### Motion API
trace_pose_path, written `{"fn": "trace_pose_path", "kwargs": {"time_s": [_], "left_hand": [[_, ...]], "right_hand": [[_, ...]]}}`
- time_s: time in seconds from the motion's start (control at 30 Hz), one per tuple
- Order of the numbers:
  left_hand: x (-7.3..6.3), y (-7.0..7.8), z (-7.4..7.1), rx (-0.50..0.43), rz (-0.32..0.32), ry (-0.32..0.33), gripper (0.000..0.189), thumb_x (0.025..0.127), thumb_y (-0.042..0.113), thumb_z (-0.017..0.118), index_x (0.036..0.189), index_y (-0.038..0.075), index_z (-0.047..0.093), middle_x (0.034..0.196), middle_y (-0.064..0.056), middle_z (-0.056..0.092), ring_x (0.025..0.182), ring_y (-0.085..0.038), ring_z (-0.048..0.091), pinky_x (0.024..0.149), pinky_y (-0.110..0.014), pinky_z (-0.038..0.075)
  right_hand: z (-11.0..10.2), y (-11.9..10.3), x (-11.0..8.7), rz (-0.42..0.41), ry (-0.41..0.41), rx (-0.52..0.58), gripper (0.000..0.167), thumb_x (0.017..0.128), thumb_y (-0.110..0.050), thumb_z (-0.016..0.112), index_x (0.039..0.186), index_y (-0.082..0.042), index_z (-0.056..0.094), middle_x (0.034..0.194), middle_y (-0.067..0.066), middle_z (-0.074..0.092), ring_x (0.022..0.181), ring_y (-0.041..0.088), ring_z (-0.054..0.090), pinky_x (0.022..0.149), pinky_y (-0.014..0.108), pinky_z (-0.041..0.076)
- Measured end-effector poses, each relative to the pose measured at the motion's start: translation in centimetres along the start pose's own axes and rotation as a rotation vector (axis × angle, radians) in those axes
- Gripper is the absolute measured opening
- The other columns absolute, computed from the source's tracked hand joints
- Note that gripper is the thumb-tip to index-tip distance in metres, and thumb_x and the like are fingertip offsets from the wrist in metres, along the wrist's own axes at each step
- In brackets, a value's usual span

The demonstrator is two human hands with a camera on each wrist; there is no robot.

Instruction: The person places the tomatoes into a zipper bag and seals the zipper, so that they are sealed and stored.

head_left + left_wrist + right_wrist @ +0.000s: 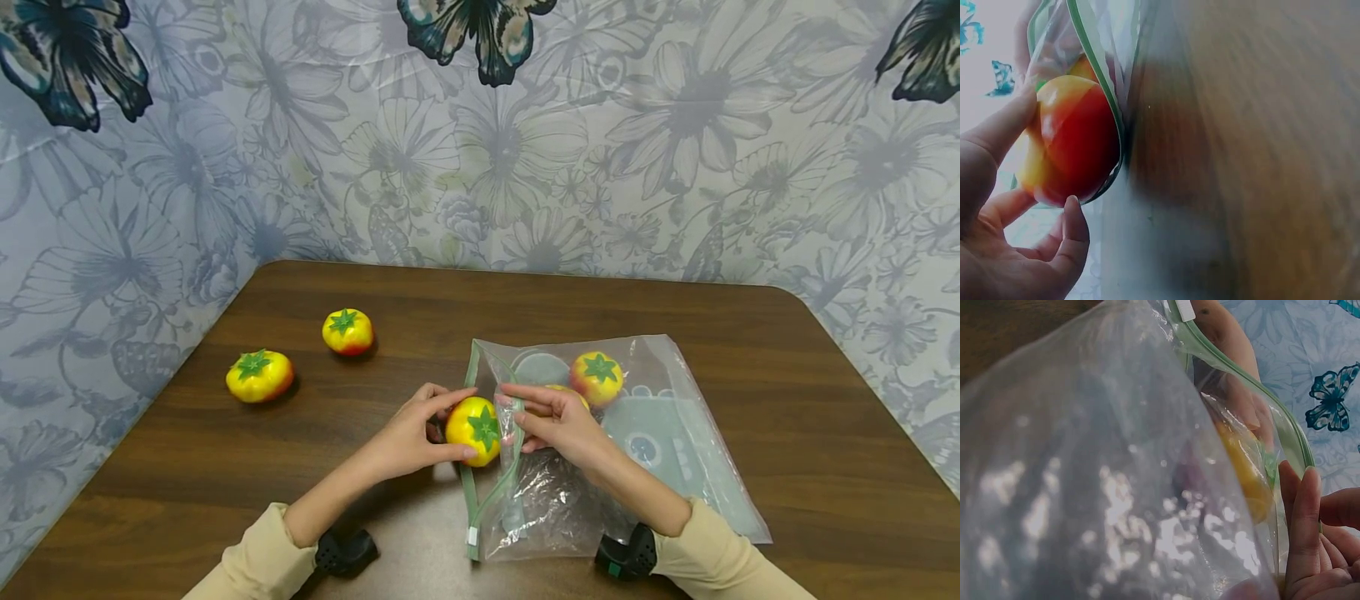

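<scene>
My left hand [420, 429] holds a yellow-and-red toy tomato [472, 431] with a green star-shaped leaf top, thumb and fingers around its sides. The tomato [1079, 140] sits within the open mouth of a clear slider bag [555, 521], inside the green zip rim [1094, 56] in the left wrist view. My right hand [558, 425] pinches the rim of the bag, and the right wrist view shows its fingers [1305, 519] on the green zip strip [1294, 425]. Inside the bag lies another toy tomato [597, 377]; a further yellow one [566, 392] is mostly hidden behind my right hand.
Two more toy tomatoes lie on the brown wooden table [187, 492]: one toward the back [348, 332], one farther left [259, 376]. The bag has a pale grey-green print [652, 433] and a white slider [472, 536] at its near corner. Flowered wall covering [495, 183] stands behind.
</scene>
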State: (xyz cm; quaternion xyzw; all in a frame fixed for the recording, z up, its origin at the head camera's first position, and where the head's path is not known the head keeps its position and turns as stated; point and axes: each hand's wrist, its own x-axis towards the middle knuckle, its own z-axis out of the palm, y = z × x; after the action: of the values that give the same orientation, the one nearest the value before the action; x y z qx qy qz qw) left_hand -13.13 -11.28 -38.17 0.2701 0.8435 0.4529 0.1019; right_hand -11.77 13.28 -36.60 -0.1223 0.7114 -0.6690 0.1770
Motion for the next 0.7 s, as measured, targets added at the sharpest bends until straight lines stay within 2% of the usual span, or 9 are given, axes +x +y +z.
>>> {"fn": "trace_pose_path", "kwargs": {"time_s": [0.3, 0.7], "left_hand": [[0.1, 0.35, 0.09, -0.007, 0.013, 0.045, 0.056, 0.077, 0.024, 0.079, 0.125, 0.006, 0.059, 0.111, -0.007, 0.061, 0.088, -0.02, 0.06, 0.068, -0.023, 0.052], [0.41, 0.71, 0.42, 0.037, 0.018, 0.045, 0.054, 0.078, 0.026, 0.078, 0.124, 0.004, 0.06, 0.107, -0.006, 0.061, 0.08, -0.015, 0.059, 0.063, -0.024, 0.051]], "right_hand": [[0.0, -0.06, 0.01, 0.006, 0.006, 0.006, 0.041, 0.093, -0.004, 0.057, 0.132, 0.002, 0.05, 0.128, 0.018, 0.053, 0.066, 0.014, 0.061, 0.064, 0.027, 0.054], [-0.09, -0.41, -0.04, 0.016, 0.022, 0.008, 0.042, 0.092, -0.006, 0.058, 0.133, -0.001, 0.05, 0.127, 0.016, 0.054, 0.071, 0.016, 0.063, 0.065, 0.028, 0.054]]}}
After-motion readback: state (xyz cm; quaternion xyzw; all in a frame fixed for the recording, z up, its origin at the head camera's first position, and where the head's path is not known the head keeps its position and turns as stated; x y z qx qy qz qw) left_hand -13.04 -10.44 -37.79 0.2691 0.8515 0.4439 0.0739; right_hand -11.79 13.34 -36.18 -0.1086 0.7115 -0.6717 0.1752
